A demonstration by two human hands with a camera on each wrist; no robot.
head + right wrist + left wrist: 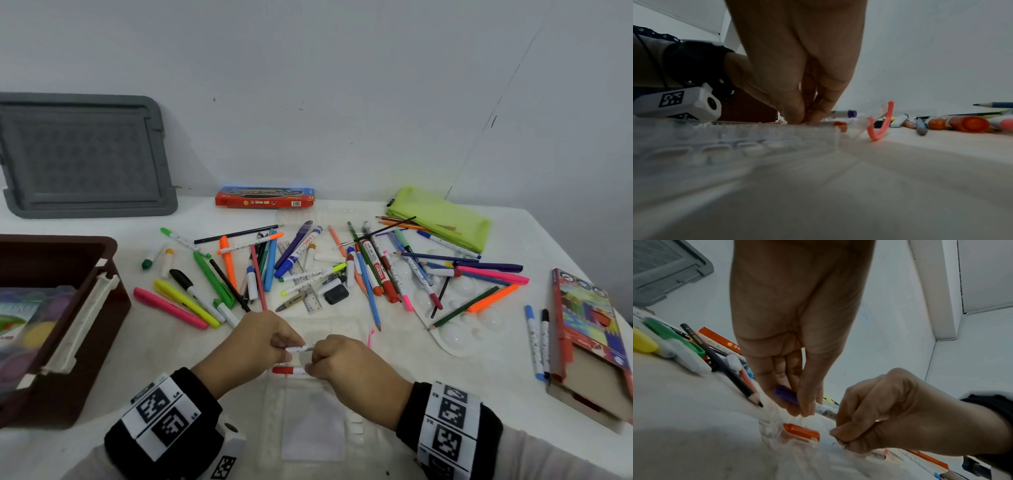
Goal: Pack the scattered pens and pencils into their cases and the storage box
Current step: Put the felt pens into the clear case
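Both hands are pinching a slim white patterned marker [299, 348] over a clear ribbed plastic case [310, 425] at the table's [428, 387] near edge: left hand [255, 344] at its purple cap [786, 395], seen only from the left wrist, right hand [346, 365] at the barrel. A red-capped marker [287, 370] is lying in the case.

Brown storage box [61, 308] cut off left, purple-capped pen [786, 394] half hidden.

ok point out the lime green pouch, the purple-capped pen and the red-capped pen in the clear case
lime green pouch [442, 214], head view, middle of its fabric
purple-capped pen [786, 394], left wrist view, on its purple cap
red-capped pen [284, 370], head view, on its red cap
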